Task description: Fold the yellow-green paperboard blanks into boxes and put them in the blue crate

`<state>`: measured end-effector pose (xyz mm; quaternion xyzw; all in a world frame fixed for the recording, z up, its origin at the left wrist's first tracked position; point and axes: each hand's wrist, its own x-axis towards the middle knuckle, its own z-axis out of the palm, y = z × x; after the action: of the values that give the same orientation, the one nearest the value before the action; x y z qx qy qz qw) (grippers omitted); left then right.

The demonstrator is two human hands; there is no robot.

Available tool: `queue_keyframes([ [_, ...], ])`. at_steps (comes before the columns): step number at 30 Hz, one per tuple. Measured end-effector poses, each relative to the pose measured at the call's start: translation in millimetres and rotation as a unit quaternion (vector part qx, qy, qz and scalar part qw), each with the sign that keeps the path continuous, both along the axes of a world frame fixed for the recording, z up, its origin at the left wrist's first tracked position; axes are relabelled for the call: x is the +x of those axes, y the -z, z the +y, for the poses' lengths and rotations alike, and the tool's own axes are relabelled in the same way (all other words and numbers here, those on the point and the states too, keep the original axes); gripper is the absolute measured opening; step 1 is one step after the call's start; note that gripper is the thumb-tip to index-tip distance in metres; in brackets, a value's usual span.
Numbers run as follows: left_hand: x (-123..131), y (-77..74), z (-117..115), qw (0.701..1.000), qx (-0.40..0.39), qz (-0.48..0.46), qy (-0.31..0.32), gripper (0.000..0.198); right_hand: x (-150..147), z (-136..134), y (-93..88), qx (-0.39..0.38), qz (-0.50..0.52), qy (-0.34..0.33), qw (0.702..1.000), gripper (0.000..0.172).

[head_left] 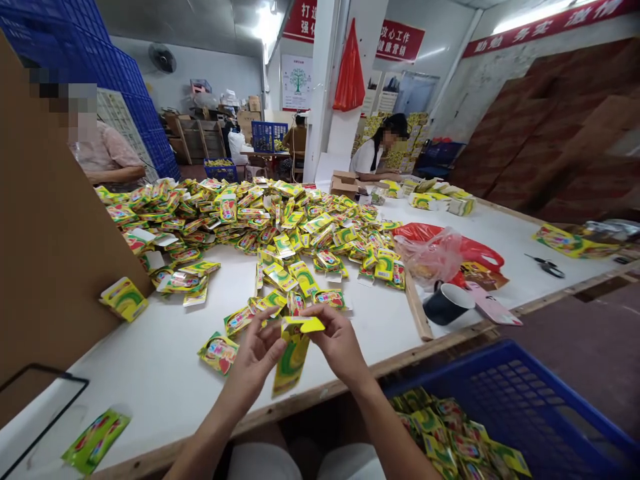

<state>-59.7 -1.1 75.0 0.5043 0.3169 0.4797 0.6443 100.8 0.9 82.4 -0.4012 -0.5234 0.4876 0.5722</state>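
Observation:
Just over the table's front edge, a small yellow and green cardboard box [291,365] hangs upright between my two hands, its top flap standing out to the right. My left hand [256,357] grips the box's left side, thumb in front and fingers curled behind. On the other side my right hand [339,339] pinches the box near the flap; some of its fingertips are hidden. A similar box [219,353] lies flat to the left of my left hand. Beyond my hands, a large pile of such boxes [250,217] spreads over the white table [170,360].
At the right stand a dark mug [449,303], a pink phone-shaped item [493,305], plastic bags [435,253] and scissors [550,267]. A blue crate [545,393] of packets sits below the table edge. Cardboard [60,220] walls the left. Two people [107,150] [373,157] sit across.

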Motion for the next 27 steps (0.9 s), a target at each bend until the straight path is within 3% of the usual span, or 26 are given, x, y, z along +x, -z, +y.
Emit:
queue_keyframes([
  [4, 9, 10.6, -20, 0.993, -0.103, 0.013, 0.051, 0.057, -7, -6, 18.9, -0.046, 0.115, 0.029, 0.992, 0.02],
  [7, 16, 11.7, -26, 0.991, -0.123, 0.02, 0.055, 0.056, -11, -12, 26.5, -0.039, 0.116, 0.023, 0.992, 0.014],
  [10, 20, 12.4, -26, 0.99, -0.131, 0.042, 0.011, 0.051, -6, -17, 26.1, 0.004, 0.034, 0.038, 0.999, 0.009],
  [13, 21, 17.1, -25, 0.989, -0.129, 0.057, -0.034, 0.05, 3, -22, 20.5, 0.041, -0.082, 0.059, 0.994, 0.018],
  [17, 22, 22.3, -27, 0.988, -0.137, 0.047, -0.05, 0.058, 6, -27, 14.5, -0.016, -0.156, 0.083, 0.984, 0.02],
  [20, 24, 18.3, -30, 0.982, -0.176, 0.005, -0.066, 0.066, 1, -27, 14.1, -0.067, -0.132, 0.049, 0.988, 0.032],
  [24, 26, 8.7, -34, 0.955, -0.282, -0.097, -0.001, 0.074, -3, -25, 11.6, -0.11, -0.04, -0.015, 0.993, 0.033],
  [27, 26, 5.1, -35, 0.944, -0.301, -0.137, 0.018, 0.07, -2, -25, 6.1, -0.137, -0.002, -0.063, 0.989, 0.036],
])
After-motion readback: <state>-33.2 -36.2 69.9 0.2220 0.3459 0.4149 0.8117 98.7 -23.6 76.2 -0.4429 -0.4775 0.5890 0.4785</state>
